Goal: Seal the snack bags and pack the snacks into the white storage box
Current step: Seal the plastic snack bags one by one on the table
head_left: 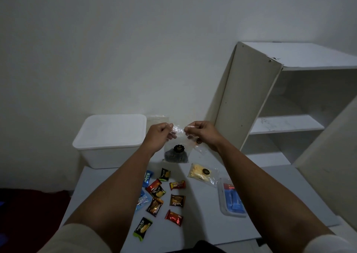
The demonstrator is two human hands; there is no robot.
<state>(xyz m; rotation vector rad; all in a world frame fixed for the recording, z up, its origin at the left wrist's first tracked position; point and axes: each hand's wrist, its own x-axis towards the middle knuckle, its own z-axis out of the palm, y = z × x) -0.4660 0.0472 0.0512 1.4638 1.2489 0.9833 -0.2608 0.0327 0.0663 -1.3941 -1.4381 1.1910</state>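
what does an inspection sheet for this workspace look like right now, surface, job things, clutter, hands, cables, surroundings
surface: pale table top, things spread over its middle
job's things: clear snack bag with dark contents, held up by its top edge; second clear bag of pale yellow sticks lying flat; white storage box, lid on; about ten small wrapped snacks loose on the table
clutter: clear lidded container with blue items at the right
grips: left hand and right hand each pinch the top edge of the held bag
cables: nothing seen
surroundings: white open shelf unit to the right, plain wall behind, dark red floor area at lower left
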